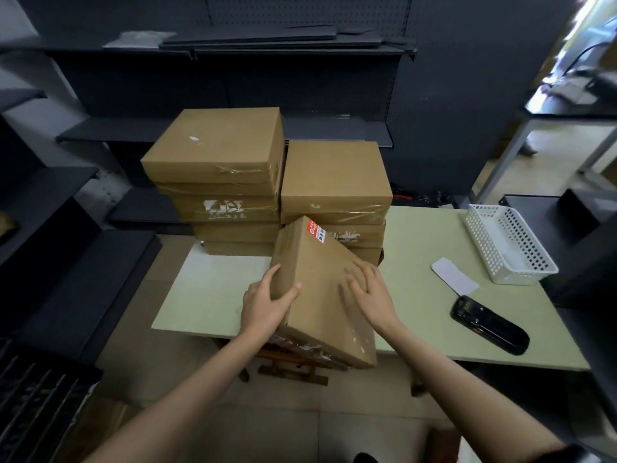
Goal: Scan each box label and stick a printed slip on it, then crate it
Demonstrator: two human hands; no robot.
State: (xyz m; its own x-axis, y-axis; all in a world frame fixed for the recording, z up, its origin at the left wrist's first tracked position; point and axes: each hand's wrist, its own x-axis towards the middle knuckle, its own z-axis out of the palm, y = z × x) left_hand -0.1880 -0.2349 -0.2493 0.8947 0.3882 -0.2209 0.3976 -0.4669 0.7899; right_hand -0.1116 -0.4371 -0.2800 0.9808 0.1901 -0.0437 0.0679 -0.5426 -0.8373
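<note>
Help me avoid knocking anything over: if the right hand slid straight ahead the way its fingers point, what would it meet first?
Probably the red label at the far end of the box that the right hand rests on; beyond it, the right-hand stack of boxes. Depth is uncertain.

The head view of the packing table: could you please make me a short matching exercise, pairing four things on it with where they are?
Things:
1. scanner
2. basket
3. slip
4. tilted box

Places:
A. far right of the table, white and perforated
B. held between left hand and right hand
C. near right of the table, lying flat, black
D. on the table between the basket and the scanner

Pairs: 1-C, 2-A, 3-D, 4-B
</note>
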